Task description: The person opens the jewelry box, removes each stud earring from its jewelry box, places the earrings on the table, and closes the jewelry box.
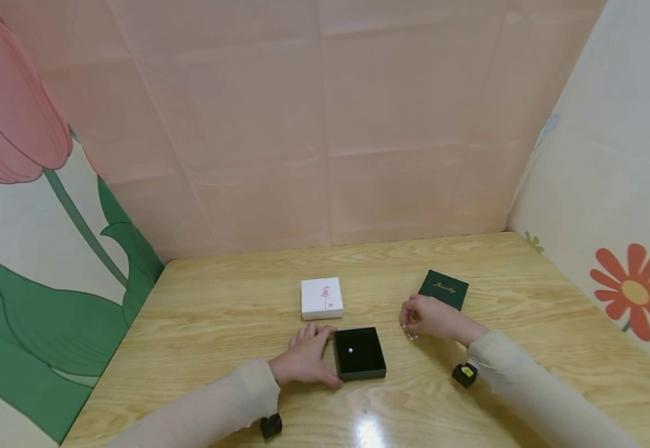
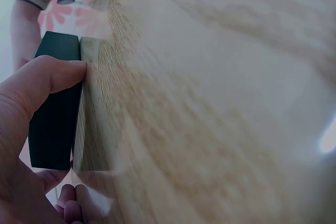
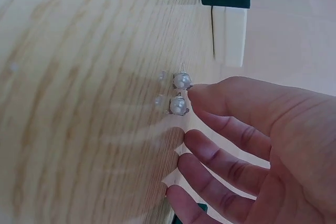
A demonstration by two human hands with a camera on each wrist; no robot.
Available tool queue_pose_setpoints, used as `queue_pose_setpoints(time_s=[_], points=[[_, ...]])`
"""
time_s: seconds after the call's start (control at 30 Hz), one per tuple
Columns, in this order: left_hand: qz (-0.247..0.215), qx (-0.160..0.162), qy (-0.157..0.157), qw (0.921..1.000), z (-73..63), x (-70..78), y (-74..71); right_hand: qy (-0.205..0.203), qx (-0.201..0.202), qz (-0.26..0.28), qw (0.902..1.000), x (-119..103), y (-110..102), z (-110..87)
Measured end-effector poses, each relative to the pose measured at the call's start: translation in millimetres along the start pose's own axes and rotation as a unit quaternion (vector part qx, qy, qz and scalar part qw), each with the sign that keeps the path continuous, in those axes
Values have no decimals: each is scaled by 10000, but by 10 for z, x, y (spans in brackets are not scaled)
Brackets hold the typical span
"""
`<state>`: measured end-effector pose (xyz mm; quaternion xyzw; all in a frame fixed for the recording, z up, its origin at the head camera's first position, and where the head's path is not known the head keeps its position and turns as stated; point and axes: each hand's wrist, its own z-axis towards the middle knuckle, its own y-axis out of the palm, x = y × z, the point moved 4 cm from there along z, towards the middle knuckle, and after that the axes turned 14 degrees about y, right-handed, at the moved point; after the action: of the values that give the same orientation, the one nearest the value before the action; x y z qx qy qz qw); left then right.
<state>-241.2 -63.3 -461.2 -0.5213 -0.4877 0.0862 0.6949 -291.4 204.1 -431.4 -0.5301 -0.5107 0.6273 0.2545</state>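
My left hand (image 1: pixel 306 359) grips the dark green jewelry box (image 1: pixel 361 375) from its left side, thumb at the near edge and a finger at the far edge. The box lies uncovered on the table, with one small white pearl (image 1: pixel 350 350) on its black inside. To the right, my right hand (image 1: pixel 430 316) pinches at a pearl earring (image 3: pixel 181 81) in a silvery setting, thumb and index fingertips together at its edge. A second pearl earring (image 3: pixel 178 105) sits close beside it, just above the tabletop. The other right fingers are loosely curled.
Behind the right hand lies a dark green lid (image 1: pixel 445 287) with gold lettering, partly covered by the hand. A white box (image 1: pixel 321 297) with a pink flower print stands behind the green box. Pink sheeting (image 1: pixel 325 155) rises along the table's back edge.
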Motion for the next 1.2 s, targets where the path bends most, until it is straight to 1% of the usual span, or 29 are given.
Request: queue_pose_setpoints(time_s=[0.27, 0.43, 0.6, 0.77, 0.93, 1.0, 1.07, 1.2], points=[[94, 81, 63, 9999, 2, 0, 2, -12, -44, -92, 9999, -8, -2, 15], [112, 63, 54, 9999, -2, 1, 4, 21, -85, -92, 9999, 12, 14, 30], [69, 34, 41, 10000, -2, -11, 14, 93, -120, -115, 9998, 21, 25, 37], [38, 56, 82, 9999, 0, -10, 10, 206, -185, -65, 9996, -3, -11, 39], [28, 69, 82, 9999, 0, -14, 9, 455, -396, 321, 9977, -67, -64, 62], [32, 65, 80, 9999, -1, -15, 8, 466, -426, 485, 9968, -111, -81, 77], [42, 57, 82, 9999, -1, -17, 10, 407, -397, 654, 9962, -174, -98, 85], [75, 50, 87, 9999, 2, -16, 14, 50, -257, 953, 9951, -342, -115, 74]])
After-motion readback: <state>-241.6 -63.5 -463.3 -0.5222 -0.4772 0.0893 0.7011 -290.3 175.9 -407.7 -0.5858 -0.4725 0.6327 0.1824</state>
